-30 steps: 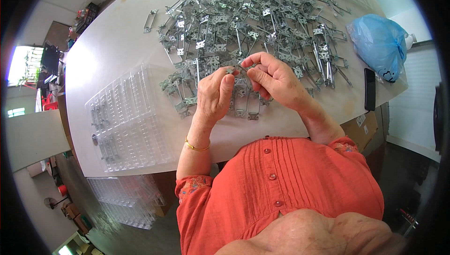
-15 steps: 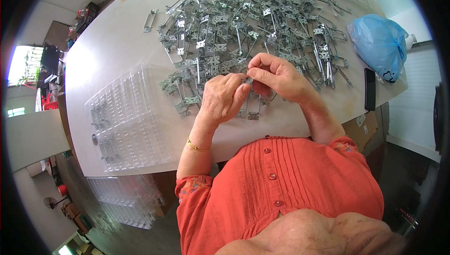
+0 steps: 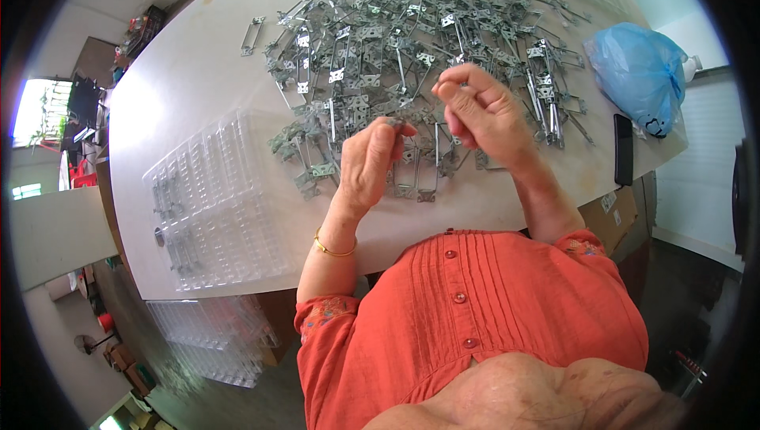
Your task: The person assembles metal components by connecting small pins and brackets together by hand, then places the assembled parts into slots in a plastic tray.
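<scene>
Metal brackets [image 3: 412, 42]: thin stamped pieces of grey sheet metal, heaped across the far half of the white counter [image 3: 198, 74]; a few more lie flat just beneath the two hands.
Clear trays [image 3: 210, 208]: ribbed plastic trays at the counter's left edge, well apart from the heap, with a handful of parts already seated in the slots on the left side; more trays are stacked lower down beside the counter.
Left hand [image 3: 368, 162]: raised just above the near edge of the heap, fingers [image 3: 388, 131] curled and pinched on a small grey metal part [image 3: 393, 122] at their tips; its exact shape is too small to tell.
Handling: judged light and stiff, likely sharp-edged and apt to snag on its neighbours; a pinch on a flat strip between thumb and forefinger looks the surest hold.
Right hand [image 3: 483, 109]: held just beside the left and slightly higher, fingertips drawn together in a pinch; whether anything sits between them cannot be told.
Blue plastic bag [image 3: 641, 70]: bunched at the counter's right end, clear of the heap.
Dark flat device [image 3: 624, 149]: lying near the right edge, below the bag.
</scene>
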The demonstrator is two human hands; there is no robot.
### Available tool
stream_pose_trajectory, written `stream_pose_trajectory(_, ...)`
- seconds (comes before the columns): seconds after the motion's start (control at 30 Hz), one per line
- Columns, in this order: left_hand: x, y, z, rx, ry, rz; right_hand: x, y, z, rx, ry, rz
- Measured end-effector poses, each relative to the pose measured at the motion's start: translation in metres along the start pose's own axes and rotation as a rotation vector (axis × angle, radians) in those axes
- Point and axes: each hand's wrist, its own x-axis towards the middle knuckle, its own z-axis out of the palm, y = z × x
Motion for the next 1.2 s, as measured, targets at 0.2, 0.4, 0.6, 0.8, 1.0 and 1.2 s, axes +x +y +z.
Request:
stream_pose_trajectory(0.2,0.002,-0.002,0.002,-0.002,0.085,-0.02,-0.01,0.005,0.024,-0.147,-0.114,0.031)
stream_pose_trajectory(0.4,0.003,-0.004,-0.001,0.092,0.101,0.04,-0.009,0.0,0.032,-0.141,-0.097,0.05)
stream_pose_trajectory(0.6,0.005,-0.001,0.005,0.208,0.134,0.145,-0.012,0.01,0.033,-0.197,-0.155,0.069)
stream_pose_trajectory(0.8,0.003,-0.005,-0.002,0.297,0.106,0.203,-0.011,0.009,0.034,-0.138,-0.107,0.097)
stream_pose_trajectory(1.0,0.008,-0.012,0.0,0.523,0.076,0.36,-0.009,0.009,0.033,-0.135,-0.065,0.14)
stream_pose_trajectory(1.2,0.005,-0.015,0.003,0.643,0.169,0.46,-0.009,0.012,0.032,-0.131,-0.073,0.176)
